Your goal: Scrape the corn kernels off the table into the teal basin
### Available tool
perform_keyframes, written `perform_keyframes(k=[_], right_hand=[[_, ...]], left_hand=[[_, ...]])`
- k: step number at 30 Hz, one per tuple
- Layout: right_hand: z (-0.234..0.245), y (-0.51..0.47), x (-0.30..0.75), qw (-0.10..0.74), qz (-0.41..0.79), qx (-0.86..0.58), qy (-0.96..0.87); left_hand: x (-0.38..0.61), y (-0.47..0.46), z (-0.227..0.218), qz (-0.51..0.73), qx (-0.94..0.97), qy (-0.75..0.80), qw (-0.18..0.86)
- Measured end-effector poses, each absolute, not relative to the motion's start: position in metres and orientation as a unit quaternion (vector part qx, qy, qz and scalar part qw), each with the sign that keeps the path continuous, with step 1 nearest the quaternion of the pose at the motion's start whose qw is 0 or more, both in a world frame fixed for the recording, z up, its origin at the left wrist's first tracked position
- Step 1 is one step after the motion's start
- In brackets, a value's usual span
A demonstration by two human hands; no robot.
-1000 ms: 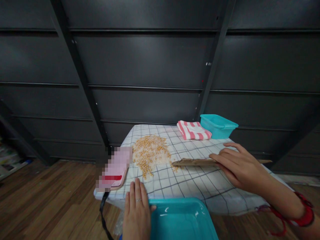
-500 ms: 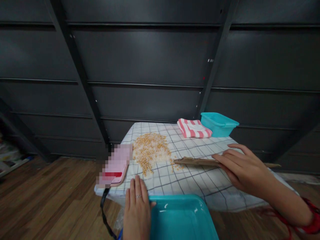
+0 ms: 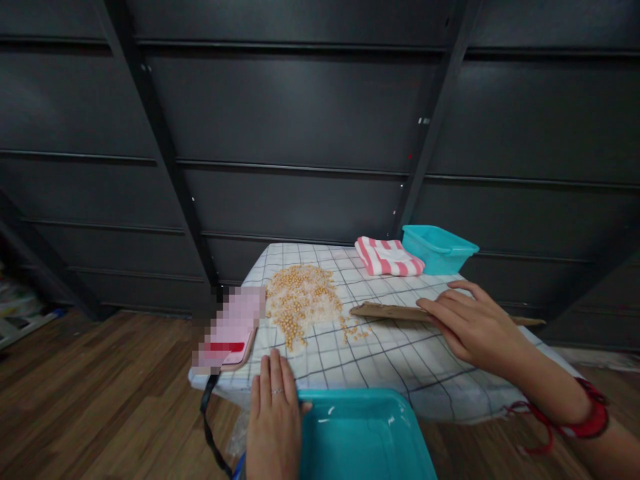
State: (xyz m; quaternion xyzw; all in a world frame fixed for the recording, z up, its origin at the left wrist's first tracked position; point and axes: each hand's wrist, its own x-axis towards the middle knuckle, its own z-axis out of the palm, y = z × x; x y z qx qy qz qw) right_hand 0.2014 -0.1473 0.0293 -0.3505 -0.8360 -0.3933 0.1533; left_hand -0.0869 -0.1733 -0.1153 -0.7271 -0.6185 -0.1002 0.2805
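**Two flat hands, a strip and a tray at the near edge**

Head view: the right hand (image 3: 475, 327) lies almost fully open, fingers straight, over the near end of a cardboard strip (image 3: 390, 311). Its thumb is hidden, so I cannot tell whether it pinches the strip or only presses it. The strip runs out past the fingertips, probably so the far end can meet the loose beans (image 3: 300, 303) just beyond it.

The left hand (image 3: 275, 420) is open and flat on the checked cloth (image 3: 400, 360). Its thumb touches the rim of the teal tray (image 3: 350, 399) beside it, seemingly bracing the tray against the table's near edge.

Between the hands the cloth is bare. A pink phone (image 3: 233, 330) overhangs the edge beyond the left hand. A striped towel (image 3: 387, 257) and a small teal tub (image 3: 437, 248) sit well beyond the right hand.
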Motion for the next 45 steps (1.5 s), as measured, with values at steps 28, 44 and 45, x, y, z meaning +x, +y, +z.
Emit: perform_keyframes(k=[28, 44, 45], right_hand=[[0.036, -0.168, 0.2, 0.171, -0.361, -0.317, -0.86], [0.04, -0.174, 0.189, 0.162, -0.35, -0.315, -0.867], [0.04, -0.175, 0.189, 0.161, -0.344, -0.316, -0.87]], left_hand=[[-0.089, -0.172, -0.121, -0.116, -0.729, -0.633, 0.232], [-0.088, -0.174, -0.12, -0.124, -0.745, -0.617, 0.221], [-0.088, -0.174, -0.119, -0.124, -0.746, -0.616, 0.221]])
